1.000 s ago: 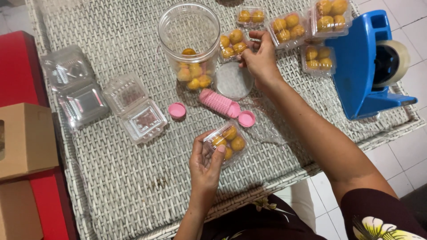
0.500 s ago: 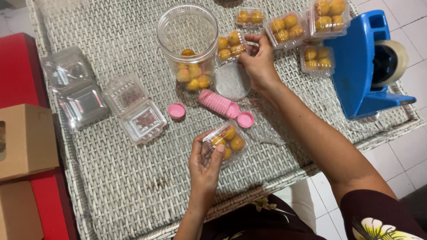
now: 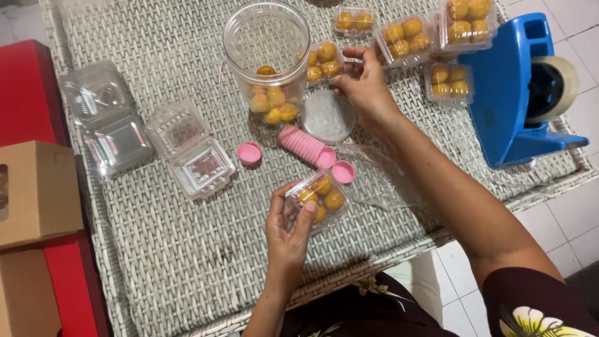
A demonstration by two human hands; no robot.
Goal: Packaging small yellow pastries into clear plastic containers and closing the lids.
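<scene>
My left hand point(image 3: 288, 228) holds a small clear plastic box point(image 3: 319, 198) with yellow round pastries inside, near the front of the white wicker table point(image 3: 187, 249). My right hand point(image 3: 368, 87) reaches far across and pinches another small filled box point(image 3: 324, 60) beside the tall clear jar point(image 3: 268, 59), which holds several yellow pastries at its bottom. The jar's round clear lid point(image 3: 327, 117) lies flat just under my right hand. A stack of pink paper cups point(image 3: 306, 145) lies on its side between the two hands.
Several filled boxes point(image 3: 405, 37) stand at the back right beside a blue tape dispenser point(image 3: 518, 93). Empty open boxes point(image 3: 193, 150) lie at left, with loose pink cups point(image 3: 249, 153). Brown cardboard boxes point(image 3: 34, 193) sit on a red surface at far left.
My right hand has shifted slightly toward the filled box next to the jar and closed its fingers on it. My left hand keeps its box in the same place.
</scene>
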